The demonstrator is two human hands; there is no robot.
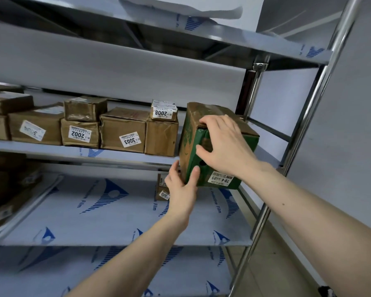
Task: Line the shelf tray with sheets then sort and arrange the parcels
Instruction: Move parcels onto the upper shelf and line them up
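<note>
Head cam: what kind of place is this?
Probably a parcel storeroom or pickup point. Steel shelving, still in protective film, holds taped cardboard parcels with numbered labels like 2002 and 3003. Both hands hold a green box at the shelf's end.

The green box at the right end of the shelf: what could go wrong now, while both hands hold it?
1. The green box is tilted and overhangs the shelf edge; if the left hand or right hand slips, it may fall.
2. Pushed leftward, it could shove the brown parcel carrying the small 2008 parcel.
</note>
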